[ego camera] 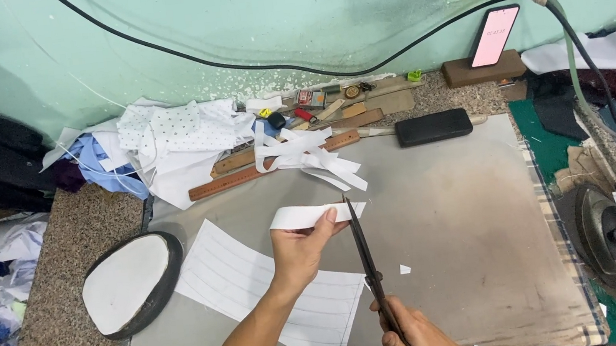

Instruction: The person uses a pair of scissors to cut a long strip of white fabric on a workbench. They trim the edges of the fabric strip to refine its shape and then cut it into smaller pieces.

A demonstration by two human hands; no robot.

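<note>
Left hand (297,248) pinches a narrow white fabric strip (313,214) at its top edge, strip's long axis running left-right, held above the grey padded bench (467,209). Right hand (411,331) is closed around the handles of long dark steel scissors (364,255); blades point away, tips meeting the strip just right of the left fingers.

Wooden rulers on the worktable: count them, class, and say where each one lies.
2. A long wooden ruler lies slanted behind the pile of white strips; a shorter one lies nearer the wall. Others may be hidden under the cloth scraps.
</note>
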